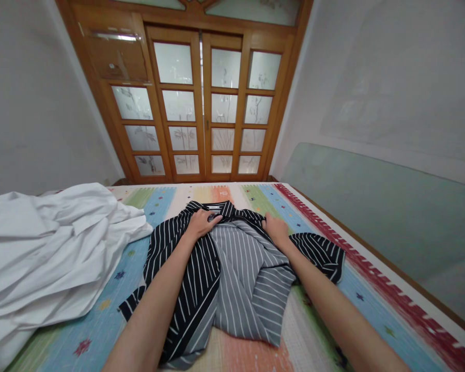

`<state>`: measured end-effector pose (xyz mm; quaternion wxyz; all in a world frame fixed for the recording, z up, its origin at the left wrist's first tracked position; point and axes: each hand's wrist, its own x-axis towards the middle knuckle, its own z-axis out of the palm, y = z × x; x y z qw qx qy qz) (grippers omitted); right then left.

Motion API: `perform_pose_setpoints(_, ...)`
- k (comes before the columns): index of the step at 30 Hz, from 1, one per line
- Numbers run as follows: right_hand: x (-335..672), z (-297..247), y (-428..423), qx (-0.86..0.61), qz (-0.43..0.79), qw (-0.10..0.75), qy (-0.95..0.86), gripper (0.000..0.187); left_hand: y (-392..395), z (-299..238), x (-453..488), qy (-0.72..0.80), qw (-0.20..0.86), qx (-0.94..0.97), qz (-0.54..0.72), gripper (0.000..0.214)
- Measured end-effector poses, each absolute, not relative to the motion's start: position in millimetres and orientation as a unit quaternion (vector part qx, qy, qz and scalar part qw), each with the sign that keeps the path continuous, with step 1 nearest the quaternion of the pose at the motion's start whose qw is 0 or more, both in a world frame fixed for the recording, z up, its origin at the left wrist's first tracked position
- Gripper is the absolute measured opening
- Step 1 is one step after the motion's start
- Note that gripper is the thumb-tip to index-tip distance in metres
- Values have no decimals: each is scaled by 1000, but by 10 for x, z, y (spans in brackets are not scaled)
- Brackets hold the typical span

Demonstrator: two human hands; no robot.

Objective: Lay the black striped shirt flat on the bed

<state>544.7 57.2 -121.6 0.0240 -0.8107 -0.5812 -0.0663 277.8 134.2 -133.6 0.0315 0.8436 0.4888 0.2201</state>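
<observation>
A black shirt with white stripes (pixel 196 271) lies spread on the bed, its collar toward the far end. One front panel is turned back, so the grey striped inside (pixel 238 279) shows. My left hand (pixel 202 223) is closed on the shirt just below the collar, thumb pointing right. At the shoulder on the right, my right hand (pixel 276 231) pinches the fabric; its fingertips are partly hidden. One short sleeve (pixel 321 253) sticks out beyond my right forearm, and the other sleeve's edge shows beside my left forearm.
A crumpled white cloth garment (pixel 54 248) is heaped on the left of the bed. The bed cover (pixel 139 268) has coloured stripes. A pale green panel (pixel 387 206) runs along the right side. Wooden doors with glass panes (pixel 201 103) stand beyond the far edge.
</observation>
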Motion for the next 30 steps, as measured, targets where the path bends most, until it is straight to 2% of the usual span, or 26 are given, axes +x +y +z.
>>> perform_pose_setpoints(3, 5462, -1233, 568, -808, -65, 41, -584, 35, 1321, -1307, 2804, 489, 2, 841, 229, 28)
perform_pose_setpoints(12, 5522, -1231, 575, -817, -17, 99, -567, 37, 1354, -1184, 2878, 548, -86, 793, 252, 38)
perform_pose_setpoints(18, 5531, -1231, 569, -813, -12, 117, -571, 39, 1494, -1116, 2912, 582, -73, 782, 212, 29)
perform_pose_setpoints(22, 5551, -1231, 590, -816, -9, 124, -565, 40, 1439, -1019, 2821, 581, -68, 782, 214, 36)
perform_pose_setpoints(28, 5545, -1242, 571, -816, -2, 129, -563, 39, 957, -941, 2322, 547, -56, 802, 232, 31)
perform_pose_setpoints(30, 5533, -1238, 553, -815, 1, 129, -566, 39, 708, -921, 2049, 519, -20, 811, 270, 33)
